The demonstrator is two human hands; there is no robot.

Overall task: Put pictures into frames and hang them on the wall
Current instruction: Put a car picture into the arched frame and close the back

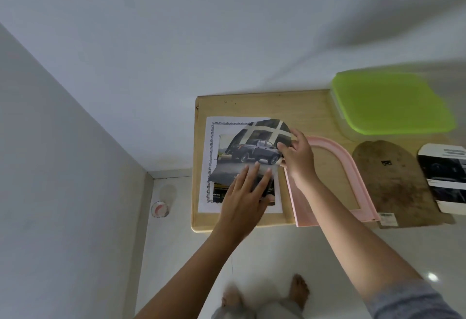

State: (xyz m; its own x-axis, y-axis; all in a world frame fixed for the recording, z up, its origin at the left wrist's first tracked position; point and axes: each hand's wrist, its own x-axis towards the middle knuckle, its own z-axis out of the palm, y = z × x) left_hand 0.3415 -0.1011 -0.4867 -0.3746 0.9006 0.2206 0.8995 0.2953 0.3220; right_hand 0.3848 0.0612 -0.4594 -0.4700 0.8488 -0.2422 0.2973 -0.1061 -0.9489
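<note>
An arch-shaped cut-out picture of a dark pickup truck (252, 151) lies on a white bordered sheet (210, 142) at the left of the wooden table (302, 107). My left hand (248, 194) rests flat on the picture's lower part, fingers straight. My right hand (296, 157) pinches the picture's right edge with curled fingers. A pink arched frame (353, 167) lies just right of the picture. Its brown arched backing board (396, 185) lies further right.
A container with a green lid (388, 102) stands at the table's back right. Printed brochures (446, 177) lie at the right edge. A small round tape roll (159, 209) sits on the floor by the wall corner. My bare feet (300, 291) show below the table.
</note>
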